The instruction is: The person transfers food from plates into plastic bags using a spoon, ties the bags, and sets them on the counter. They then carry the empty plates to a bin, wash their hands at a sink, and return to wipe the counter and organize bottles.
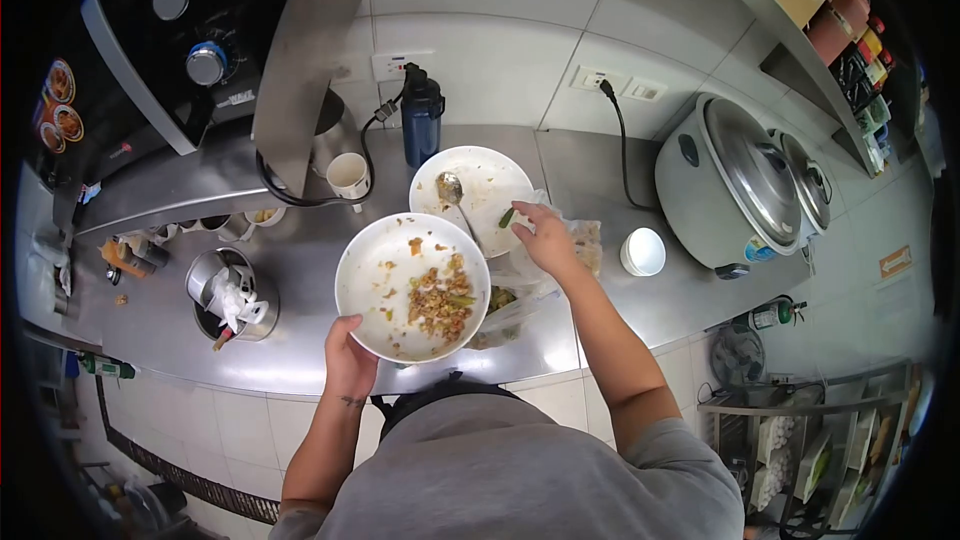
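A white dish [362, 270] with leftover minced food [442, 305] is tilted slightly in my left hand [350, 355], thumb over its rim and fingers underneath. Behind it, a second white plate [490, 165] lies on the counter, with a metal spoon [458, 198] and food smears on it. My right hand [545, 240] reaches over that plate's right edge, with a small green vegetable piece [507, 218] at its thumb and forefinger. Below this hand lies a clear plastic bag [520, 312] with food scraps, partly hidden by the dish.
A white cup [643, 252] and a large rice cooker [720, 185] stand on the right. Behind the plates are a blue flask [422, 120] and a mug [348, 176]. On the left, a metal pot [265, 315] holds a crumpled white item. Power cords cross the counter's back.
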The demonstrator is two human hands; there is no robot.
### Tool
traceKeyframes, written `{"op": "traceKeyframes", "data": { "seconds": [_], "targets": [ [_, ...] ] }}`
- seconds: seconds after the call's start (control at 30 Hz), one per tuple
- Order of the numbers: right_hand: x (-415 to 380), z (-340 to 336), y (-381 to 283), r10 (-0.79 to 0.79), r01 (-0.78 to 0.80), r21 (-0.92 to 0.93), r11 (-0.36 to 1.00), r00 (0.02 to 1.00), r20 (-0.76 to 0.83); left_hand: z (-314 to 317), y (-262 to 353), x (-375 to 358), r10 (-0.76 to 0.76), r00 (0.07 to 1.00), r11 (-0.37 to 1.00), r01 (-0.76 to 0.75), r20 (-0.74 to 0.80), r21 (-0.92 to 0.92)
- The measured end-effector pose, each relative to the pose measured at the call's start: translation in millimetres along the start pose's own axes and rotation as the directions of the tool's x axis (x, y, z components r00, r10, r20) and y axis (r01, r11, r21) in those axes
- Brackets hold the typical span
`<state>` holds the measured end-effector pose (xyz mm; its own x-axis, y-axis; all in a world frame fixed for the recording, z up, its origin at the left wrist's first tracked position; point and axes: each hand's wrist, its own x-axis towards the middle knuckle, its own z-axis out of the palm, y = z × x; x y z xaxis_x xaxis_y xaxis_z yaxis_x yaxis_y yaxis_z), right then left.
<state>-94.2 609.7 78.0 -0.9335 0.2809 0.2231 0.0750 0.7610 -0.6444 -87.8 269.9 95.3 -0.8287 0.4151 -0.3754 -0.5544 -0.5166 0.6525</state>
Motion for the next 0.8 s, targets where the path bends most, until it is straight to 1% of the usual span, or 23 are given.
{"op": "traceKeyframes", "data": {
  "seconds": [0.03, 0.07, 0.1, 0.13, 0.2, 0.23, 0.27, 0.3, 0.33, 0.37, 0.43, 0.53, 0.57, 0.67, 0.73, 0.77, 0.8],
  "targets": [
    [4.8, -6.1, 5.4, -0.172, 0.167, -0.112, 0.98, 0.985, -0.034, 10.4, -2.4, 4.2, 0.015, 1.0, 1.0, -0.015, 0.015, -0.009],
    [9.2, -10.1, 10.3, -0.093, 0.095, 0.026, 0.995, 0.993, -0.066, 19.9, -5.2, 8.2, 0.033, 0.999, 0.999, -0.032, 0.027, -0.018],
    [12.5, -21.2, -5.2, -0.01, 0.023, 0.169, 0.985, 0.997, -0.08, 28.2, -8.2, 10.8, 0.05, 0.998, 0.998, -0.049, 0.034, -0.026],
    [14.7, -27.9, -12.2, 0.076, -0.048, 0.31, 0.949, 0.994, -0.079, 36.4, -13.1, 14.4, 0.078, 0.997, 0.996, -0.077, 0.017, -0.034],
    [17.7, -38.8, 1.5, 0.224, -0.189, 0.465, 0.865, 0.974, -0.02, 50.4, -23.3, 26.3, 0.128, 0.992, 0.991, -0.128, -0.004, -0.041],
    [17.7, -44.9, 10.0, 0.296, -0.259, 0.531, 0.807, 0.955, 0.015, 56.3, -25.1, 30.2, 0.142, 0.99, 0.989, -0.142, 0.019, -0.041],
    [18.0, -43.0, 27.7, 0.127, -0.113, 0.343, 0.933, 0.992, -0.019, 63.0, -27.5, 32.7, 0.168, 0.986, 0.985, -0.168, 0.006, -0.033],
    [19.0, -35.4, 52.2, -0.048, 0.05, 0.133, 0.99, 0.999, -0.015, 70.7, -30.6, 34.1, 0.193, 0.981, 0.981, -0.194, -0.008, -0.028],
    [20.4, -36.4, 62.7, -0.219, 0.22, -0.079, 0.972, 0.975, 0.025, 77.8, -33.6, 34.4, 0.221, 0.975, 0.975, -0.221, -0.024, -0.022],
    [25.4, -33.8, 70.8, -0.32, 0.322, -0.102, 0.941, 0.947, 0.031, 84.7, -35.3, 32.4, 0.235, 0.971, 0.972, -0.236, -0.04, -0.007],
    [39.8, -16.9, 60.6, -0.519, 0.522, -0.132, 0.842, 0.853, 0.058, 93.4, -35.6, 24.0, 0.275, 0.958, 0.962, -0.274, -0.088, 0.024],
    [56.6, 15.9, 35.8, -0.302, 0.315, -0.056, 0.947, 0.937, 0.173, 66.8, -46.8, 14.3, 0.341, 0.913, 0.94, -0.327, -0.222, 0.098],
    [61.6, 27.8, 22.3, -0.117, 0.164, -0.153, 0.974, 0.953, 0.28, 65.7, -54.0, 8.5, 0.383, 0.855, 0.923, -0.362, -0.35, 0.127],
    [58.2, 58.6, 6.2, 0.089, 0.014, -0.258, 0.966, 0.92, 0.382, 37.9, -70.6, -6.7, 0.392, 0.794, 0.919, -0.365, -0.465, 0.152],
    [65.8, 113.3, 34.8, 0.228, -0.135, -0.275, 0.952, 0.911, 0.343, 31.4, -73.1, -15.6, 0.395, 0.784, 0.917, -0.37, -0.48, 0.151],
    [70.3, 130.6, 45.2, 0.296, -0.206, -0.286, 0.936, 0.898, 0.324, 32.3, -73.7, -18.7, 0.401, 0.78, 0.914, -0.374, -0.481, 0.154],
    [72.3, 129.2, 46.0, 0.277, -0.196, -0.262, 0.945, 0.907, 0.318, 32.6, -74.5, -21.6, 0.404, 0.775, 0.913, -0.378, -0.486, 0.156]
  ]
}}
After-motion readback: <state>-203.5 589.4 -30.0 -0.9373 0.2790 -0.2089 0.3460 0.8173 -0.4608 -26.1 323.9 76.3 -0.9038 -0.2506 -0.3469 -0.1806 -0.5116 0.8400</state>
